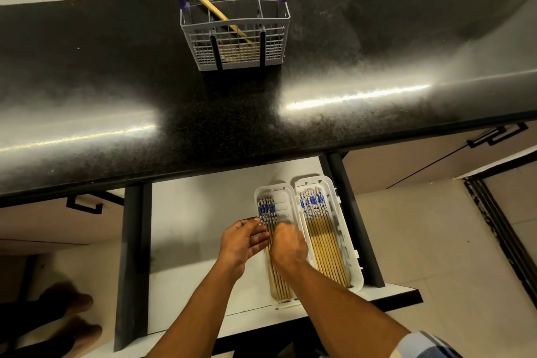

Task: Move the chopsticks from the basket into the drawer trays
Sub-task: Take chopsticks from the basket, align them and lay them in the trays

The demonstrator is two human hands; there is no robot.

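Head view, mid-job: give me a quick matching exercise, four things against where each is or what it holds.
Things:
1. basket
2. left tray
3. right tray
4. right hand

Places or states:
A. over the left tray, fingers curled on chopsticks
B. on the black countertop, one chopstick leaning in it
C. by the drawer's right wall, a full row of chopsticks
D. between both hands, partly filled

Pairs: 1-B, 2-D, 3-C, 4-A
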